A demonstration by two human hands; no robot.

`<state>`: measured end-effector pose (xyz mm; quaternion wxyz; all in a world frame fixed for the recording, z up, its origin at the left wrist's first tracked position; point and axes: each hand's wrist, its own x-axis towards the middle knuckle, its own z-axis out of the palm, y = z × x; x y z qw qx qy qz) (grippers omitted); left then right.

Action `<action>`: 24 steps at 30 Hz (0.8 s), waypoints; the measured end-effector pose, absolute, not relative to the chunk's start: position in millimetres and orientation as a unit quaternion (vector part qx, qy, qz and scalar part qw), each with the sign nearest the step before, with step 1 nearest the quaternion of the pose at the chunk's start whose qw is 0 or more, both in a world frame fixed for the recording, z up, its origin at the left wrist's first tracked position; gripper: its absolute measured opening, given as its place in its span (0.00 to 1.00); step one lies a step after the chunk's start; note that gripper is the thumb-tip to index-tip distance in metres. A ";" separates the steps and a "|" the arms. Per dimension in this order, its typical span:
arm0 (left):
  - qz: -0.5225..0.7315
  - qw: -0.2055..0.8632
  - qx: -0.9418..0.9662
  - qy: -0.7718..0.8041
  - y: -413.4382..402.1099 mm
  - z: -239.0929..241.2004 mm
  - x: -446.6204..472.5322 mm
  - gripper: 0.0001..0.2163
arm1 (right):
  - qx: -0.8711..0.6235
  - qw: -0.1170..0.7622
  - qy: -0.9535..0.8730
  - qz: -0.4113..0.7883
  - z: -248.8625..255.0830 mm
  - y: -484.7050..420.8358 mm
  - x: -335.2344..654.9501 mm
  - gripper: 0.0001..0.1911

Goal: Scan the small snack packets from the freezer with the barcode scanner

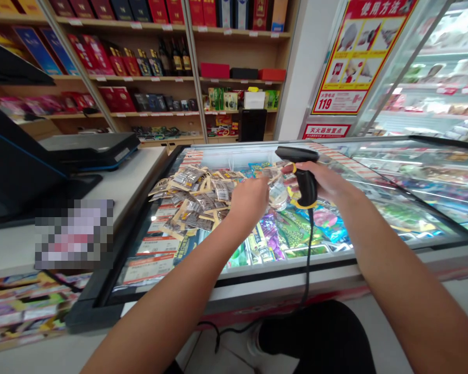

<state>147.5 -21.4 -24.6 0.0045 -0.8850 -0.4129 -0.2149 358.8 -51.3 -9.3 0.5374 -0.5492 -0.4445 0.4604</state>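
Note:
My right hand point(324, 179) is wrapped round the handle of a black barcode scanner point(307, 187) with yellow trim, its head level above the glass-topped freezer. My left hand point(251, 197) is closed, its fingers turned away from me, over the right edge of a heap of small snack packets point(193, 200). Whatever its fingers hold is hidden. A clear shiny packet point(277, 193) shows between the two hands, but I cannot tell if either one touches it. From the scanner a black cable point(309, 249) hangs down over the freezer's front edge.
The freezer point(288, 270) holds colourful packaged goods under its glass. To the left, a counter point(132, 182) carries a flat scale point(89, 148), a black terminal point(19, 161) and a blurred-out item point(76, 234). Shelves of boxes and bottles point(175, 59) stand behind. Cable lies on the floor.

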 end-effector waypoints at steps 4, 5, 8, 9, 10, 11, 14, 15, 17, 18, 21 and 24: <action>-0.310 -0.114 -0.844 -0.422 -1.6 -7.2 131.2 0.12 | -0.459 0.600 -0.467 0.461 -0.3 -58.5 358.6 0.14; -0.332 -0.144 -0.834 -0.416 4.8 -4.3 126.5 0.11 | -0.445 0.593 -0.484 0.464 0.1 -59.8 359.5 0.14; -0.368 -0.214 -0.798 -0.428 24.2 0.4 112.8 0.11 | -0.438 0.508 -0.572 0.473 -3.6 -61.5 363.1 0.13; -0.371 -0.225 -0.788 -0.437 30.1 0.8 108.7 0.11 | -0.448 0.467 -0.606 0.462 -5.7 -61.4 364.3 0.12; -0.375 -0.228 -0.780 -0.446 35.5 0.8 104.8 0.11 | -0.466 0.426 -0.638 0.440 -7.7 -61.2 365.4 0.12; -0.380 -0.225 -0.774 -0.454 40.5 0.5 101.3 0.11 | -0.488 0.388 -0.665 0.411 -9.5 -60.7 366.1 0.12; -0.394 -0.200 -0.763 -0.471 51.7 -1.0 93.0 0.12 | -0.548 0.308 -0.703 0.332 -12.7 -58.8 367.2 0.14; -0.395 -0.195 -0.761 -0.477 54.3 -1.5 91.0 0.12 | -0.556 0.296 -0.706 0.324 -13.0 -58.3 367.2 0.14; -0.392 -0.192 -0.758 -0.485 58.0 -2.3 88.2 0.13 | -0.552 0.289 -0.708 0.332 -13.2 -57.8 367.0 0.14; -0.390 -0.194 -0.756 -0.488 59.2 -2.6 87.4 0.13 | -0.546 0.292 -0.708 0.340 -13.1 -57.9 366.6 0.14; -0.385 -0.194 -0.755 -0.494 61.0 -2.9 86.0 0.13 | -0.540 0.302 -0.702 0.352 -12.1 -59.7 364.9 0.13; -0.371 -0.175 -0.761 -0.502 58.8 -0.8 84.5 0.14 | -0.546 0.314 -0.695 0.347 -10.6 -61.7 362.5 0.13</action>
